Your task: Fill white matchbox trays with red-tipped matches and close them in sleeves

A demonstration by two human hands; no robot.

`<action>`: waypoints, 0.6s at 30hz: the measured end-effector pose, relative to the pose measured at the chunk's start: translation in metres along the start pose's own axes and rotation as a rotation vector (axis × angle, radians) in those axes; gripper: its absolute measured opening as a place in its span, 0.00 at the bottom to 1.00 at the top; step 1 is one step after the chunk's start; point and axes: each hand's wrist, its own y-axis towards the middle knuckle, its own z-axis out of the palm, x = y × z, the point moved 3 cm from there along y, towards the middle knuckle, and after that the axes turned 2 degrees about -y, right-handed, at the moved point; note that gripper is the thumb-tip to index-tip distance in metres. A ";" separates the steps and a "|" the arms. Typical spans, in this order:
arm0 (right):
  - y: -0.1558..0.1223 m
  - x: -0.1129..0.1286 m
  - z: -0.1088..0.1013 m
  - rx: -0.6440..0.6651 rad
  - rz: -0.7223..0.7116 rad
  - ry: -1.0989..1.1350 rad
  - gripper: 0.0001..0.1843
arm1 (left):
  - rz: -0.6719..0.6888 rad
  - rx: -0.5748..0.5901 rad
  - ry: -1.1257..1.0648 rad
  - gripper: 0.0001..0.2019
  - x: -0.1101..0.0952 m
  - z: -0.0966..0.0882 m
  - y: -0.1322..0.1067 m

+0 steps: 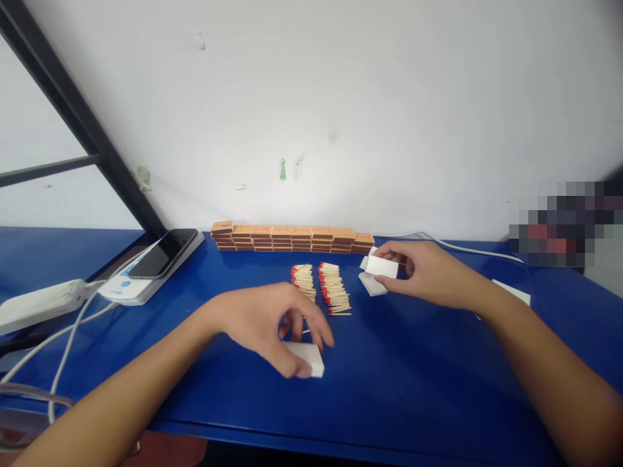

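Observation:
My left hand (280,327) is curled around a small white box (311,359), low over the near middle of the table. Its thumb rests against the near side, with the fingers arched over the far side. Farther right, my right hand (421,269) pinches another white box (382,266) between thumb and fingertips. Just below and behind that one are more white box pieces (374,286), partly covered. Between the hands lie two piles of red-tipped matches, a left pile (304,277) and a right pile (335,288). My left hand hides part of the left pile.
A long row of stacked matchboxes (292,239) stands along the wall on the blue table (413,383). At left are a phone (165,253) on a white device (129,283), a power strip (43,305) and cables. A white flat piece (512,292) lies behind my right forearm.

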 end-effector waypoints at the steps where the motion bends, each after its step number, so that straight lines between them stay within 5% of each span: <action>1: 0.000 -0.001 0.000 -0.004 0.003 -0.009 0.14 | -0.027 0.062 -0.034 0.25 0.000 0.004 0.000; 4: 0.000 -0.005 -0.001 -0.009 0.023 -0.047 0.14 | -0.075 0.079 -0.024 0.29 0.003 0.006 0.001; 11: 0.000 -0.004 0.000 0.003 0.004 -0.039 0.13 | -0.119 -0.110 0.157 0.25 0.008 -0.015 -0.007; 15: 0.001 -0.002 0.000 0.015 0.005 -0.006 0.14 | -0.090 -0.124 0.181 0.24 0.006 -0.018 -0.008; 18: 0.001 0.000 0.000 -0.002 0.020 0.075 0.16 | -0.018 -0.237 0.208 0.22 0.006 -0.021 -0.005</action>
